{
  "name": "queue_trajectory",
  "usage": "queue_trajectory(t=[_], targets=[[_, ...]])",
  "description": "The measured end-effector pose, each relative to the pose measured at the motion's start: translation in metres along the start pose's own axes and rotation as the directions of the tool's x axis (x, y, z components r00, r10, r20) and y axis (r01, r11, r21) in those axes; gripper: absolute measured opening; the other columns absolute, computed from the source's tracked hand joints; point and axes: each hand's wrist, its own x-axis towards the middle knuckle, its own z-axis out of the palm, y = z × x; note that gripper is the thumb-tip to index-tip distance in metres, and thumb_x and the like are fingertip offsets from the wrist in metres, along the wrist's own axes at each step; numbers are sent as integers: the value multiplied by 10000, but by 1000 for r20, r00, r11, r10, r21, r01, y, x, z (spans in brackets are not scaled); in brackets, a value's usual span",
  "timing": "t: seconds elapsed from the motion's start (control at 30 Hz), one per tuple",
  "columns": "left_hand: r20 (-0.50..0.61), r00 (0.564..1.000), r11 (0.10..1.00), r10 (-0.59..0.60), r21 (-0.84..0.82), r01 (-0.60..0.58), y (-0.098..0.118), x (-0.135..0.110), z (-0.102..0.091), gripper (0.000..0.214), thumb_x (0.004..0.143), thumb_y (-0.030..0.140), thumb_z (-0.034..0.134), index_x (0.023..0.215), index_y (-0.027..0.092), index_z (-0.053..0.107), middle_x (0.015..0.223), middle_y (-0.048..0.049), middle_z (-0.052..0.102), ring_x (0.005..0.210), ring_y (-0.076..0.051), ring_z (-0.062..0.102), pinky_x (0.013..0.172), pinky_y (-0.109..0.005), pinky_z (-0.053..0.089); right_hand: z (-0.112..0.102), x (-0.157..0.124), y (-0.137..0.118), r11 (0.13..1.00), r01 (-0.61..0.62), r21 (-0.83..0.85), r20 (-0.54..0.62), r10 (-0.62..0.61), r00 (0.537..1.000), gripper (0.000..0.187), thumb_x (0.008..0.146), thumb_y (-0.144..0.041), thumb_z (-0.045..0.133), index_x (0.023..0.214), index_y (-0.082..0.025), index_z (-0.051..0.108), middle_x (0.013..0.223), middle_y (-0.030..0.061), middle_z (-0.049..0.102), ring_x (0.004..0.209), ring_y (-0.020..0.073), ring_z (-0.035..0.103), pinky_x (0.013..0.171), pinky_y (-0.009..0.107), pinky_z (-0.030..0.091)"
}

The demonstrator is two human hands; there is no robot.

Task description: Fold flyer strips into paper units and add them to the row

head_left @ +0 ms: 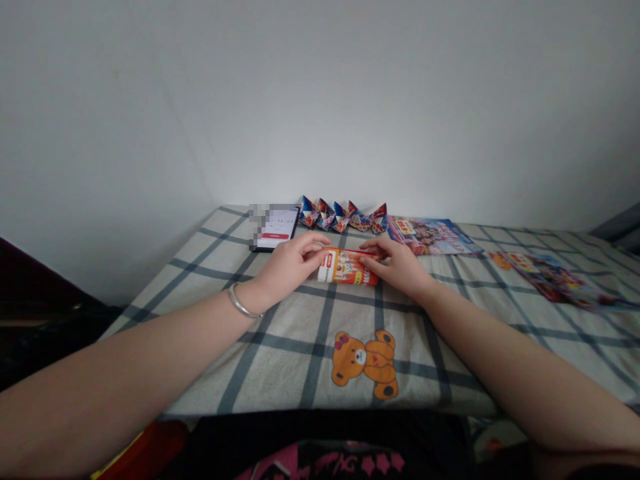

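Observation:
A folded piece of printed paper (346, 267), orange, red and white, lies on the checked cloth (280, 333) in front of me. My left hand (290, 263) pinches its left end with fingers pressed together; a silver bangle (241, 305) circles that wrist. My right hand (397, 263) presses on the paper's right end and top fold with its fingers closed on it. Both hands hold the same paper flat against the cloth.
A row of several folded paper shapes (343, 215) stands by the wall. A phone (277, 227) with a lit screen lies to their left. Printed leaflets lie at the right (430, 235) and far right (555, 277). A bear picture (367, 363) is on the cloth.

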Motion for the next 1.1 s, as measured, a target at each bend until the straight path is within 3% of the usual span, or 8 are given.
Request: queue_trajectory(t=[0.17, 0.37, 0.6, 0.83, 1.1], targets=[[-17, 1000, 1000, -7, 19, 7, -2, 1, -2, 98, 886, 225, 583, 968, 181, 613, 886, -14, 723, 796, -146, 689, 693, -266, 557, 1, 4, 11, 978, -97, 187, 55, 88, 995, 202, 801, -326, 683, 956, -200, 655, 840, 28, 702, 657, 133, 609, 609, 279, 524], [-30, 999, 998, -33, 48, 35, -1, 1, -2, 77, 888, 217, 582, 940, 174, 618, 915, -25, 719, 800, -150, 685, 696, -276, 549, 4, 6, 12, 955, -115, 273, 25, 112, 993, 174, 775, -270, 682, 924, -188, 643, 801, 21, 694, 640, 120, 603, 598, 262, 503], [-12, 997, 994, -80, 72, 80, -4, 5, -2, 96, 879, 237, 588, 916, 167, 644, 855, -26, 718, 755, -155, 675, 666, -285, 536, 2, 6, 6, 974, -124, 187, -27, 131, 991, 160, 762, -323, 695, 832, -179, 681, 690, 8, 670, 579, 123, 564, 542, 260, 467], [32, 996, 988, -83, 137, 78, -5, 5, -2, 71, 865, 214, 598, 867, 178, 659, 810, -5, 708, 695, -139, 641, 632, -268, 506, 0, 5, 5, 983, -152, 103, -4, 154, 988, 105, 781, -274, 681, 825, -186, 718, 675, 11, 684, 559, 126, 580, 530, 263, 470], [116, 991, 894, 59, 435, -104, -5, 6, -4, 73, 821, 170, 625, 799, 191, 691, 769, -19, 702, 743, -178, 605, 670, -297, 451, -1, 5, 7, 988, -147, -40, 79, 150, 986, 50, 778, -208, 686, 794, -220, 732, 694, 2, 719, 594, 145, 639, 537, 258, 482]])
